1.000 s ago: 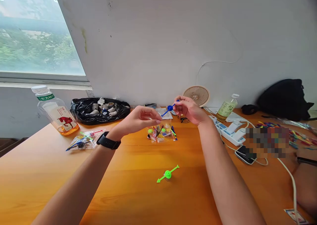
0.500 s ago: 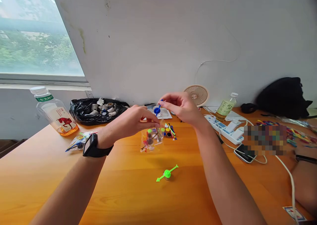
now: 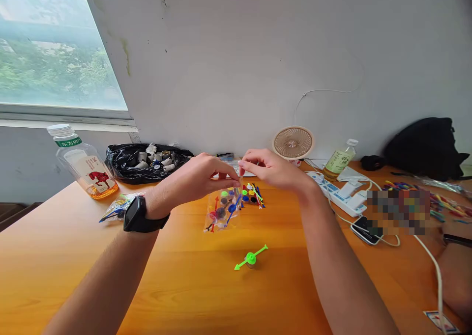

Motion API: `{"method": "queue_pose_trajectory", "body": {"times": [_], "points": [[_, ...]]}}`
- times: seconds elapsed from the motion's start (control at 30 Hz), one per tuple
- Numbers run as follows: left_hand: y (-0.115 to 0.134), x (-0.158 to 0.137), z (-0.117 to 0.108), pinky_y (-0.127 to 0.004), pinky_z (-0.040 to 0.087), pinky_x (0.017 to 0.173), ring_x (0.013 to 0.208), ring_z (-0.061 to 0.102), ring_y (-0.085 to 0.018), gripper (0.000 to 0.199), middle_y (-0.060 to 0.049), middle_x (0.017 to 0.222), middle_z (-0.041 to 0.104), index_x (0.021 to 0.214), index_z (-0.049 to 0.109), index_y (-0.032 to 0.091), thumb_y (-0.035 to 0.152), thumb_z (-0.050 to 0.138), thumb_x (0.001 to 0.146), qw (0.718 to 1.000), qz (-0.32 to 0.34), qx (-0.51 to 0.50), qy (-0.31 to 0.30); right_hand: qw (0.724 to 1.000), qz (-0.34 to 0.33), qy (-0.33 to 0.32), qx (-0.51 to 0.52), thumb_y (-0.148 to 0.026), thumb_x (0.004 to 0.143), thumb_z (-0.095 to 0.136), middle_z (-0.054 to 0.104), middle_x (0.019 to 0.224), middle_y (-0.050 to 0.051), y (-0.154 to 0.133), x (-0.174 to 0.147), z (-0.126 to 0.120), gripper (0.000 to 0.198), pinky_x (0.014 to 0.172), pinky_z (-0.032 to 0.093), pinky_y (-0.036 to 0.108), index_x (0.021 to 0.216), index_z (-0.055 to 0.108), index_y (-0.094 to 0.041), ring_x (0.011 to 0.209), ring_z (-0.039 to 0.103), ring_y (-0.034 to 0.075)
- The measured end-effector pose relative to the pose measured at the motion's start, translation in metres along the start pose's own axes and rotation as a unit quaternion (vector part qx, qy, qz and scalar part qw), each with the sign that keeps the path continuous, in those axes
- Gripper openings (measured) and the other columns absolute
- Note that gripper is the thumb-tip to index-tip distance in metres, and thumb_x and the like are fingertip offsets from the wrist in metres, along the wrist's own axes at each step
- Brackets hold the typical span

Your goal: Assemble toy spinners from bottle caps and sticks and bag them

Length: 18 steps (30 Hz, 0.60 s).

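Observation:
My left hand (image 3: 212,175) pinches the top edge of a clear plastic bag (image 3: 223,212), which hangs above the table. Inside the bag are several small spinner pieces, among them a blue arrow spinner (image 3: 232,209) and a red arrow (image 3: 216,207). Close by the bag's mouth, my right hand (image 3: 263,165) has its thumb and forefinger closed; whatever lies between them, if anything, is hidden. A bright green arrow spinner (image 3: 250,259) rests on a small base on the table in front of me. Behind the bag lies a pile of coloured spinner parts (image 3: 252,195).
To the left are a tea bottle (image 3: 88,168), a filled clear bag (image 3: 117,208) and a black plastic bag (image 3: 118,160). On the right stand a fan (image 3: 293,142), another bottle (image 3: 338,163), a power strip (image 3: 341,197) and a phone (image 3: 365,231). A person's arm (image 3: 457,266) shows at the right edge.
The blue arrow spinner has left my right hand and is now inside the clear bag. My right hand has come down slightly at the bag's mouth.

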State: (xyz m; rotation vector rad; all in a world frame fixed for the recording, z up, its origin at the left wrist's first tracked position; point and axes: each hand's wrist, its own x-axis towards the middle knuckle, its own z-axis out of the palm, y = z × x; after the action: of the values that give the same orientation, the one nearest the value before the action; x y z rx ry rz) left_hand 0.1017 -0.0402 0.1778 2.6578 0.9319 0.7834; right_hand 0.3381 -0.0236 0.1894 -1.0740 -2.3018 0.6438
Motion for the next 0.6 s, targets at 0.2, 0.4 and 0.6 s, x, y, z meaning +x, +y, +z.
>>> {"method": "queue_pose_trajectory", "body": {"times": [0.2, 0.4, 0.6], "points": [[-0.014, -0.004, -0.008, -0.024, 0.035, 0.058, 0.061, 0.052, -0.01, 0.019, 0.001, 0.075, 0.074, 0.095, 0.083, 0.023, 0.033, 0.067, 0.097, 0.998, -0.024, 0.041, -0.039, 0.981, 0.088, -0.141, -0.104, -0.026, 0.092, 0.063, 0.068, 0.079, 0.001, -0.005, -0.007, -0.001, 0.013, 0.058, 0.035, 0.027, 0.082, 0.067, -0.018, 0.066, 0.056, 0.014], [-0.021, -0.013, -0.024, -0.021, 0.039, 0.056, 0.058, 0.057, -0.01, 0.021, 0.002, 0.071, 0.073, 0.09, 0.082, 0.023, 0.016, 0.063, 0.086, 0.993, -0.07, 0.053, -0.085, 0.857, 0.071, -0.495, -0.126, -0.021, 0.065, 0.092, 0.077, 0.088, -0.004, -0.006, 0.004, 0.06, 0.021, 0.06, 0.042, 0.023, 0.08, 0.076, -0.021, 0.079, 0.069, 0.015], [-0.019, -0.02, -0.031, -0.02, 0.045, 0.056, 0.064, 0.065, -0.013, 0.021, 0.0, 0.073, 0.072, 0.082, 0.077, 0.021, 0.011, 0.059, 0.076, 0.985, -0.122, 0.034, -0.113, 0.766, 0.105, -0.604, -0.195, -0.008, 0.057, 0.089, 0.068, 0.064, -0.005, -0.008, 0.012, 0.129, 0.024, 0.055, 0.045, 0.025, 0.07, 0.071, -0.018, 0.066, 0.069, 0.019]]}}
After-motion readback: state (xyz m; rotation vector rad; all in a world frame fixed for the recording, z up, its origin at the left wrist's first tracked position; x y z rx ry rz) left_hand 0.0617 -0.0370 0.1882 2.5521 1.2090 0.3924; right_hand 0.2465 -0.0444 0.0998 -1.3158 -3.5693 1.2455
